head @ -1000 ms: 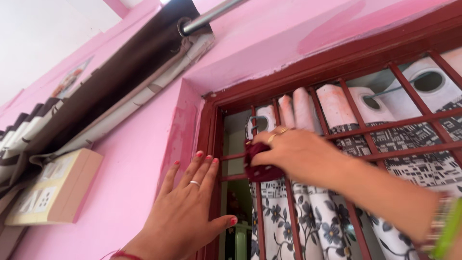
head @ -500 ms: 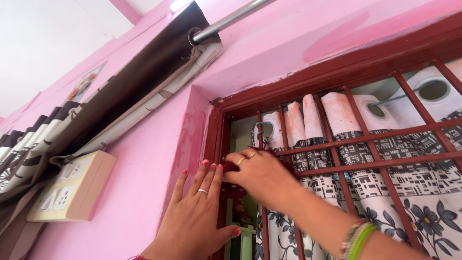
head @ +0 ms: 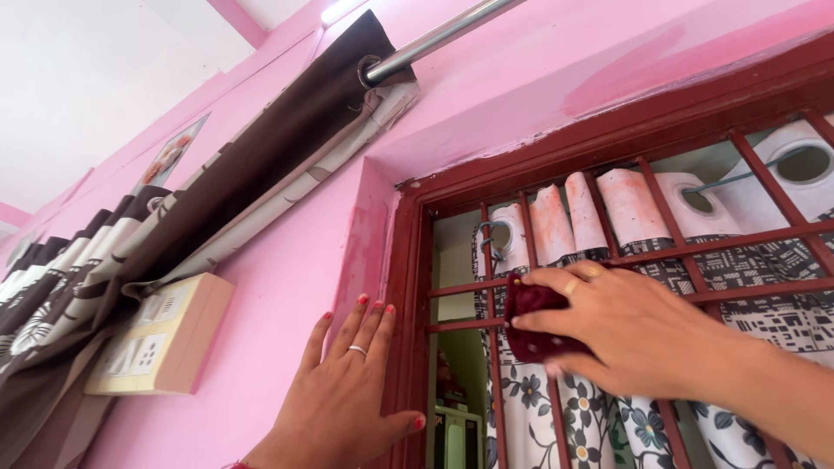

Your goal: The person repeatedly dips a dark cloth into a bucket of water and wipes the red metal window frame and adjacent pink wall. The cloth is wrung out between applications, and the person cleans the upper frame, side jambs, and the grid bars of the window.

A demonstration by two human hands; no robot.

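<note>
The right hand [head: 634, 343] grasped a dark red cloth [head: 534, 326], bunched under its fingertips against the window grille [head: 695, 243]; the left hand [head: 343, 399] lay released, flat on the pink wall [head: 278, 287], left of it.

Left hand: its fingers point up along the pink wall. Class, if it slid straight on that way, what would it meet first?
The left hand lies flat on the pink wall beside the window frame. Straight up, only bare wall shows until the frame's top corner; probably the dark curtain beyond, though depth is unclear.

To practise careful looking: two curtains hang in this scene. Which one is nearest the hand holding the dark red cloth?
The black-and-white flower-print curtain behind the window bars, just behind the right hand; the brown curtain hangs far left.
</note>
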